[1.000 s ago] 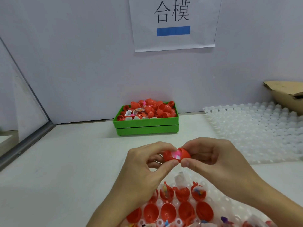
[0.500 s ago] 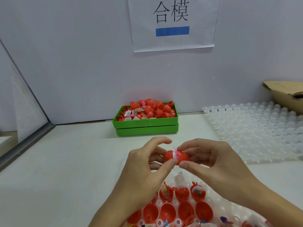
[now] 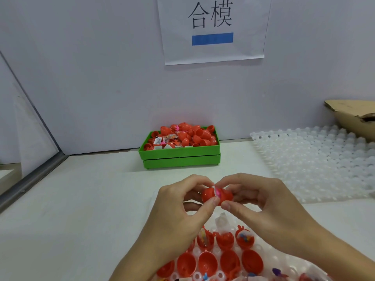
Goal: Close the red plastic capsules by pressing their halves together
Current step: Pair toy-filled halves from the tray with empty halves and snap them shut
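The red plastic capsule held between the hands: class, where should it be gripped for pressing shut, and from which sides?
Grip the red plastic capsule on its two rounded domes, one from the left, one from the right, as the left hand and right hand do. Its seam stands upright in the middle with pink wrapping caught there, so inward pressure along its length should close it.

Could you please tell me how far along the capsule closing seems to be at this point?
Done: the green bin at the back wall is heaped with red capsules, though some there look like open halves. In hand: the left hand and right hand pinch one red capsule, its halves nearly together with something pink and a clear wrapper edge showing at the seam. Left: open capsule halves sit in the near tray.
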### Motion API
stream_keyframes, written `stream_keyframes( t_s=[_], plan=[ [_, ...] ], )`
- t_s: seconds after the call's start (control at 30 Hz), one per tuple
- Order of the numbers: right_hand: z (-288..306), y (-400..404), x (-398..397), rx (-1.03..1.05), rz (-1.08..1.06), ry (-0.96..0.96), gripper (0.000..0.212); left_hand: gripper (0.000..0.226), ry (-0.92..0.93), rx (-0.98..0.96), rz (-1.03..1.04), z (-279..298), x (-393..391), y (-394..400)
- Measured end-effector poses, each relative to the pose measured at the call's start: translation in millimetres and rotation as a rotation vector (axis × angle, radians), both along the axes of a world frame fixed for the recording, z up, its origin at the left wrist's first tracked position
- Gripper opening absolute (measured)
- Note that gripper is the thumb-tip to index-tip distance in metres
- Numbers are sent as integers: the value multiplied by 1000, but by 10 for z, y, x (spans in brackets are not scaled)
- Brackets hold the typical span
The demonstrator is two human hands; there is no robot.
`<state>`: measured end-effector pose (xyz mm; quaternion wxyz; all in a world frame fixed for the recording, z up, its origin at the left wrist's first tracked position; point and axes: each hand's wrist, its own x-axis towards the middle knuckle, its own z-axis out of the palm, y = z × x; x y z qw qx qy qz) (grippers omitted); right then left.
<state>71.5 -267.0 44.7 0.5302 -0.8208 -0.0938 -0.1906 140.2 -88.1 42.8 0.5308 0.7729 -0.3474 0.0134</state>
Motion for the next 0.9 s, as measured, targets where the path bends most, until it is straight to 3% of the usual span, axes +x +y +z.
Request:
stream_keyframes(
  t_s=[0.5,0.73,0.9],
  plan=[
    [25,-18,-1,-289,-26,-75,29,24,113,-47,-35,-6,2,3],
    [-4,-25,8,-272,-61,-67,29,26,93,-6,-33,6,-14,-13],
    [-1,-18,14,-187,-57,-30,50,26,89,36,-55,12,-14,-10]
  ],
)
